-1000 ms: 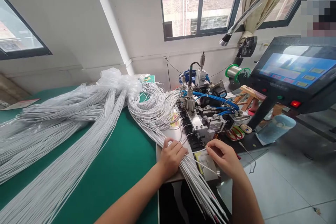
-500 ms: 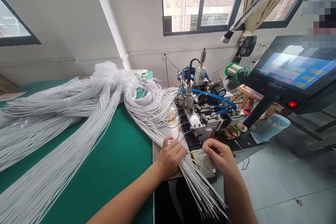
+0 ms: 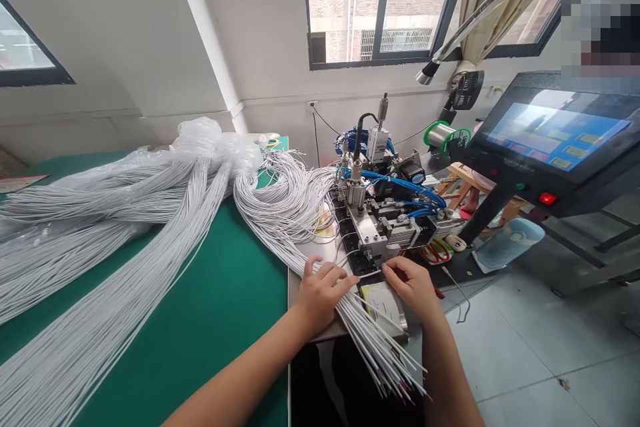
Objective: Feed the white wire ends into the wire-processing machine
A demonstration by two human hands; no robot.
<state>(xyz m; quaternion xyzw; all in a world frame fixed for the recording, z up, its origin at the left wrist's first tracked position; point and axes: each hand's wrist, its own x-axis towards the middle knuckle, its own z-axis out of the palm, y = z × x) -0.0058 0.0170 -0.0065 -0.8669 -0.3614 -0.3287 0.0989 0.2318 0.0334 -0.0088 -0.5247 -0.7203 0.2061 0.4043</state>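
A thick bundle of thin white cables (image 3: pixel 370 337) runs under my left hand (image 3: pixel 323 293), its loose ends fanning out toward me over the table's edge. My left thumb and forefinger close near one single cable (image 3: pixel 370 274), while the other fingers curve over the bundle. Near that cable's end, my right hand (image 3: pixel 410 283) pinches it between thumb and fingertips. The cable lies level in front of the black base of a benchtop machine (image 3: pixel 367 223) with metal cylinders and blue air hoses. My right fingertips hide the cable's tip.
More white cables (image 3: pixel 135 280), partly wrapped in clear plastic (image 3: pixel 200 140), lie on the green table (image 3: pixel 235 320). To the right are a touchscreen (image 3: pixel 555 130), a spool of wire (image 3: pixel 443 137) and a blue container (image 3: pixel 515 243). A lamp (image 3: pixel 430 70) hangs above. A blurred person is at upper right.
Both hands have moved slightly forward, bringing the single cable closer to the machine's front. The right fingers still pinch it. The view has shifted a little.
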